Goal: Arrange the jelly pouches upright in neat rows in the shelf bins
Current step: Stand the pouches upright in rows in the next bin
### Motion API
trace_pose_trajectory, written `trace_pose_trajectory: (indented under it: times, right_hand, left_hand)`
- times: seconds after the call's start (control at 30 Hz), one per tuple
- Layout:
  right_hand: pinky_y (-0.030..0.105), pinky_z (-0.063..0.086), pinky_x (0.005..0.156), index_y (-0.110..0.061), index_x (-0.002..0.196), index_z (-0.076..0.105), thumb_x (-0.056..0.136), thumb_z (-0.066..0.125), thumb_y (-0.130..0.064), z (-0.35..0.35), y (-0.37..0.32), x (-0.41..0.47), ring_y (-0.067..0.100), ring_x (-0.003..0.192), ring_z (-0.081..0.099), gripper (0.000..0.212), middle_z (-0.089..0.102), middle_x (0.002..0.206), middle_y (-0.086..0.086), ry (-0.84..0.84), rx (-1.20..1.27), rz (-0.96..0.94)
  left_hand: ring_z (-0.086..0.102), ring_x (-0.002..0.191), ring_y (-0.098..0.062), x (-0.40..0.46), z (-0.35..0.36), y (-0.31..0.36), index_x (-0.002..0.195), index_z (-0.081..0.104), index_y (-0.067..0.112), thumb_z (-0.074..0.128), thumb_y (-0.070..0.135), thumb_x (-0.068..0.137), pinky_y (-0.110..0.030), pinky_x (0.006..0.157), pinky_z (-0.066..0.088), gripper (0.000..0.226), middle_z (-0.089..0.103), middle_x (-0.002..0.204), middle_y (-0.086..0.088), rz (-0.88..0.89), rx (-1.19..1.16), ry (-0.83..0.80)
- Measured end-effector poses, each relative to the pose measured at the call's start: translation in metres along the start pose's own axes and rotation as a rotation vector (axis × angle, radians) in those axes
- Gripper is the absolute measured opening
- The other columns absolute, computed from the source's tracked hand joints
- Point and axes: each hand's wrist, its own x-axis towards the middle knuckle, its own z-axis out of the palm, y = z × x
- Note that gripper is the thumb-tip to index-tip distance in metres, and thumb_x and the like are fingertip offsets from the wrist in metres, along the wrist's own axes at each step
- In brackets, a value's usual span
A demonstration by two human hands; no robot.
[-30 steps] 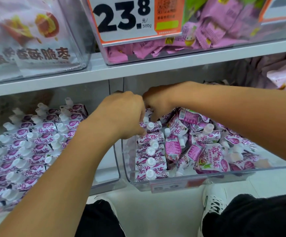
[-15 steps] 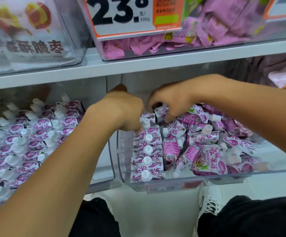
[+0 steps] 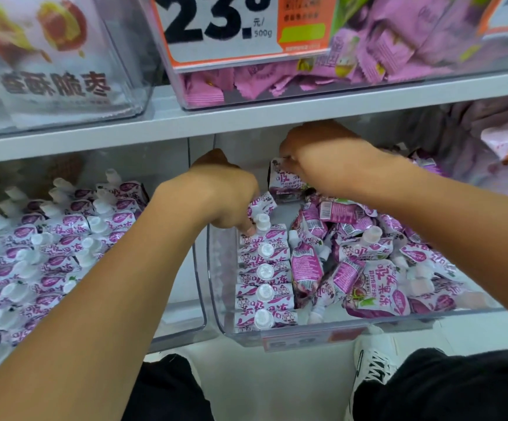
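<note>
A patch of bare bin floor (image 3: 286, 212) lies open between the left hand's fingers (image 3: 248, 227) and the right hand's fingers (image 3: 289, 165). Toward the viewer from the left fingers an upright pouch row (image 3: 265, 271) blocks passage. Beside it, a loose pouch heap (image 3: 368, 262) crowds the right. The shelf edge (image 3: 246, 120) hangs close above.

1. Both arms were bare. No sleeves showed on them at all.
2. The left hand (image 3: 225, 199) had no ring, no glove and no watch on it.
3. The right hand (image 3: 316, 156) was bare too, with nothing on the wrist.
4. The person wore black trousers (image 3: 447, 387). The cloth looked plain, with no pattern.
5. A white shoe (image 3: 374, 357) was on one foot. It had black lines on the side and white laces.
6. The edge of the other shoe was white as well, but most of it was hidden.
</note>
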Motion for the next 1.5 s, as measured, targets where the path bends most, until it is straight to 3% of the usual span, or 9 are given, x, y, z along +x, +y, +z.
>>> trace_pose_trajectory:
  times: [0.27,0.53,0.67,0.8,0.87,1.0,1.2,1.37,1.5]
  right_hand:
    - [0.029,0.041,0.071,-0.013,0.095,0.063,0.099,0.054,-0.030,-0.014,-0.008,-0.015,0.030,0.087,0.058,0.019,0.062,0.093,0.010,0.134,0.162,0.099]
    - [0.023,0.043,0.080,-0.016,0.107,0.073,0.080,0.078,-0.019,0.019,-0.032,0.028,0.024,0.101,0.061,0.028,0.065,0.114,0.005,-0.289,0.215,-0.066]
    - [0.023,0.048,0.083,-0.017,0.118,0.068,0.079,0.079,-0.009,0.000,-0.013,0.028,0.015,0.098,0.063,0.042,0.069,0.112,0.000,-0.340,0.300,-0.025]
    - [0.032,0.053,0.081,-0.018,0.106,0.060,0.078,0.080,-0.026,0.005,0.007,0.021,0.026,0.091,0.063,0.034,0.066,0.110,0.005,-0.335,-0.009,-0.015]
    - [0.037,0.057,0.080,-0.011,0.110,0.059,0.079,0.079,-0.033,0.012,0.003,0.021,0.026,0.084,0.064,0.043,0.065,0.099,0.006,-0.414,-0.113,0.009]
    - [0.036,0.056,0.078,-0.007,0.111,0.057,0.089,0.069,-0.010,0.015,-0.003,0.029,0.026,0.078,0.059,0.025,0.048,0.078,0.001,-0.381,-0.093,0.023]
    - [0.036,0.049,0.071,-0.012,0.106,0.056,0.093,0.061,-0.025,0.013,0.012,0.024,0.026,0.081,0.058,0.019,0.058,0.097,0.006,-0.291,-0.062,0.020]
    - [0.036,0.041,0.068,-0.018,0.129,0.045,0.098,0.050,-0.035,0.018,0.007,0.021,0.031,0.078,0.051,0.036,0.051,0.113,0.012,-0.151,-0.108,-0.097]
    - [0.035,0.042,0.066,-0.027,0.122,0.046,0.099,0.047,-0.030,0.009,-0.004,0.030,0.028,0.078,0.053,0.023,0.054,0.097,0.007,-0.161,-0.079,-0.110]
  left_hand:
    - [0.061,0.101,-0.023,-0.007,-0.002,0.003,0.125,0.060,0.027,0.067,0.063,0.078,-0.039,0.092,0.050,0.060,0.067,0.115,0.007,0.020,0.045,-0.015]
    - [0.064,0.064,-0.019,-0.034,-0.002,0.003,0.066,0.072,0.019,0.087,0.037,0.067,-0.034,0.066,0.056,0.024,0.067,0.064,0.005,-0.099,-0.265,0.323]
    - [0.061,0.083,-0.025,-0.022,-0.003,0.004,0.089,0.063,0.024,0.084,0.033,0.070,-0.035,0.073,0.052,0.030,0.064,0.090,0.000,-0.107,-0.123,0.408]
    - [0.059,0.093,-0.026,0.002,-0.004,-0.004,0.112,0.059,0.023,0.072,0.034,0.078,-0.035,0.086,0.047,0.038,0.065,0.104,-0.002,-0.063,0.088,0.325]
    - [0.061,0.091,-0.022,0.011,-0.001,-0.006,0.108,0.064,0.028,0.070,0.041,0.076,-0.036,0.090,0.046,0.035,0.069,0.100,0.004,-0.042,0.195,0.236]
    - [0.062,0.089,-0.019,0.017,0.002,-0.006,0.104,0.068,0.030,0.065,0.048,0.083,-0.036,0.089,0.043,0.028,0.069,0.093,0.010,-0.025,0.250,0.168]
    - [0.053,0.079,-0.022,0.019,0.006,-0.004,0.098,0.069,0.026,0.061,0.028,0.089,-0.033,0.079,0.030,0.012,0.070,0.086,0.007,-0.061,0.381,0.212]
    - [0.051,0.081,-0.024,0.017,0.004,-0.003,0.090,0.066,0.025,0.058,0.021,0.091,-0.031,0.075,0.028,0.009,0.069,0.086,0.005,-0.079,0.356,0.263]
    - [0.057,0.094,-0.022,0.018,0.007,-0.005,0.108,0.068,0.031,0.062,0.033,0.090,-0.030,0.080,0.036,0.019,0.071,0.095,0.007,-0.065,0.252,0.275]
